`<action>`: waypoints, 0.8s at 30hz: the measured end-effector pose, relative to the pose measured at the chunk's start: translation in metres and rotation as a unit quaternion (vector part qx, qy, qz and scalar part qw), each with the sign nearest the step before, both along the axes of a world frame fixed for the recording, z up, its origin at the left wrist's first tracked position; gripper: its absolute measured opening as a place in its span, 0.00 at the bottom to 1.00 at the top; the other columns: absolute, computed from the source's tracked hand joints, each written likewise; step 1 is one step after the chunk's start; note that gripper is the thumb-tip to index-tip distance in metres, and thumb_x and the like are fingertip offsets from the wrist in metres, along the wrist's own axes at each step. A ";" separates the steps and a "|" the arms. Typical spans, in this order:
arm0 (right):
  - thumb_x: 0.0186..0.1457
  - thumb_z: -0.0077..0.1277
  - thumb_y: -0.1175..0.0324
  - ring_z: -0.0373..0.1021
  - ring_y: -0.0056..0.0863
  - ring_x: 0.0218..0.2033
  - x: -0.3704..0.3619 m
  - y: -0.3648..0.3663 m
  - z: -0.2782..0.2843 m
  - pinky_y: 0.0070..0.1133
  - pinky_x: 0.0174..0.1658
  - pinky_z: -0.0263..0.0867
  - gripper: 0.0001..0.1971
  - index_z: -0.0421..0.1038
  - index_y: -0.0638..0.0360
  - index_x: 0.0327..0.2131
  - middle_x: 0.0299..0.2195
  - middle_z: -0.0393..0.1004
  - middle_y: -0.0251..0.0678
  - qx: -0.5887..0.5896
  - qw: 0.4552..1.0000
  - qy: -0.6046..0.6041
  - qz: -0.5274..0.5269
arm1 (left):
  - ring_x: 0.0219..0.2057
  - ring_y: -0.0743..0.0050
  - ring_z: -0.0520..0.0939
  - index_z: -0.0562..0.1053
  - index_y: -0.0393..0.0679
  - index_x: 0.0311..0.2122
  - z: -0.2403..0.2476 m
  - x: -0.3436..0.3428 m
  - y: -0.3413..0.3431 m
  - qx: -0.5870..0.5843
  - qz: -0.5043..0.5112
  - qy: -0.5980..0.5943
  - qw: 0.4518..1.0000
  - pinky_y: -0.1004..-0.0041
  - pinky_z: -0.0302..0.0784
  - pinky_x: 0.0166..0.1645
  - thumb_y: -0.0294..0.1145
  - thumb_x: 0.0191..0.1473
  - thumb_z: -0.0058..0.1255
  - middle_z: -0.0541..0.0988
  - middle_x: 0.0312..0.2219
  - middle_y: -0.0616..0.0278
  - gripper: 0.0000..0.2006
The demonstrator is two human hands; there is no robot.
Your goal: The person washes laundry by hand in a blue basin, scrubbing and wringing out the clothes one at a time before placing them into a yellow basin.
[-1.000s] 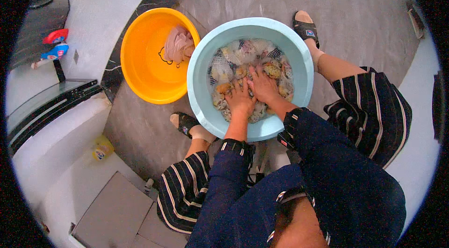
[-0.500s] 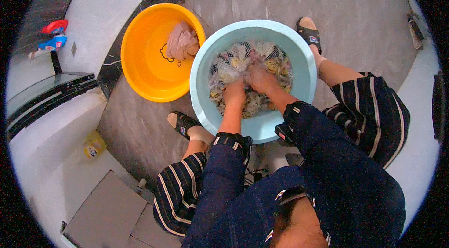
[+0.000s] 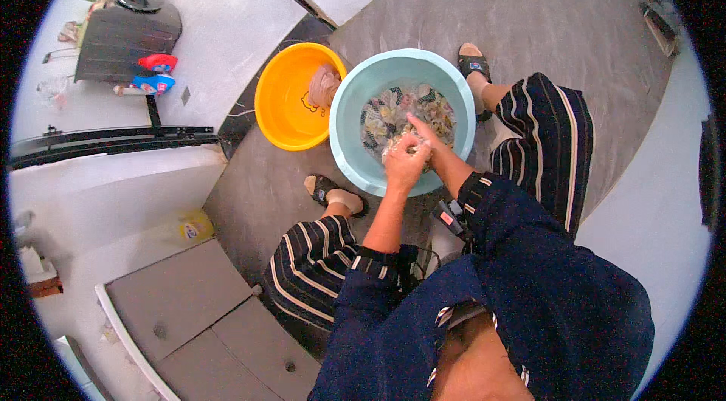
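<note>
A round light-blue basin (image 3: pixel 349 163) stands on the floor between my feet. Wet patterned cloth (image 3: pixel 429 108) in yellow, grey and dotted black lies bunched in the water inside it. My left hand (image 3: pixel 406 167) is over the near part of the basin, its fingers curled around a bunch of the cloth. Right against it, my right hand (image 3: pixel 432 140) is closed on the same cloth, with one finger or the thumb pointing out straight. The left hand partly hides the right hand's grip.
A yellow-orange basin (image 3: pixel 276 110) touches the blue one on its left, with a pinkish cloth (image 3: pixel 324 86) inside. My sandalled feet (image 3: pixel 475 65) flank the blue basin. A grey cabinet (image 3: pixel 178 299) is at lower left, beside a yellow package (image 3: pixel 196 226). Red and blue bottles (image 3: pixel 155 83) stand far left.
Both hands have come up out of the water and closer together, lifting a bunch of the cloth. My view has shifted, so the basins look smaller and more of the left side shows.
</note>
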State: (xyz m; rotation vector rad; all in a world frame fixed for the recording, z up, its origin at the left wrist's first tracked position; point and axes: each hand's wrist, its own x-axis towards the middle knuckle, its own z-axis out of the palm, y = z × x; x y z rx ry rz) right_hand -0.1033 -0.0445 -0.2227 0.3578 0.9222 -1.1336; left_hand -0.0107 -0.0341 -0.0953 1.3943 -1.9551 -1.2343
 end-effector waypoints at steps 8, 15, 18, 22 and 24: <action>0.55 0.42 0.51 0.70 0.29 0.25 0.021 0.006 0.142 0.30 0.28 0.67 0.18 0.68 0.58 0.34 0.28 0.72 0.35 -0.098 0.981 0.033 -0.164 | 0.24 0.45 0.77 0.71 0.42 0.23 0.064 0.001 -0.021 -0.181 0.117 -0.073 0.974 0.56 0.70 0.30 0.40 0.43 0.53 0.76 0.21 0.50 0.12; 0.56 0.39 0.49 0.69 0.28 0.26 -0.001 0.035 0.154 0.28 0.30 0.67 0.19 0.68 0.56 0.34 0.27 0.71 0.34 -0.227 0.939 -0.131 -0.223 | 0.20 0.45 0.75 0.68 0.44 0.19 0.104 -0.033 0.040 -0.353 0.005 -0.095 0.931 0.55 0.69 0.26 0.37 0.44 0.51 0.73 0.16 0.52 0.10; 0.56 0.37 0.50 0.69 0.29 0.27 0.007 0.042 0.151 0.27 0.32 0.67 0.19 0.67 0.55 0.34 0.27 0.71 0.34 -0.191 0.953 -0.060 -0.228 | 0.23 0.43 0.76 0.71 0.42 0.25 0.099 -0.027 0.056 -0.298 -0.033 -0.118 0.947 0.57 0.70 0.29 0.39 0.44 0.52 0.75 0.20 0.48 0.10; 0.54 0.40 0.50 0.70 0.31 0.27 0.031 0.041 0.200 0.28 0.32 0.67 0.18 0.67 0.56 0.33 0.27 0.71 0.34 -0.089 0.964 -0.057 -0.243 | 0.21 0.47 0.76 0.69 0.40 0.21 0.092 0.000 0.002 -0.271 0.103 -0.158 0.944 0.60 0.70 0.28 0.36 0.45 0.50 0.74 0.18 0.51 0.10; 0.58 0.37 0.52 0.69 0.28 0.24 0.031 0.033 0.197 0.27 0.29 0.67 0.18 0.67 0.56 0.33 0.26 0.71 0.33 -0.060 0.967 -0.054 -0.240 | 0.22 0.47 0.76 0.69 0.40 0.22 0.095 0.001 -0.009 -0.264 0.132 -0.101 0.950 0.60 0.70 0.28 0.35 0.46 0.49 0.75 0.19 0.50 0.09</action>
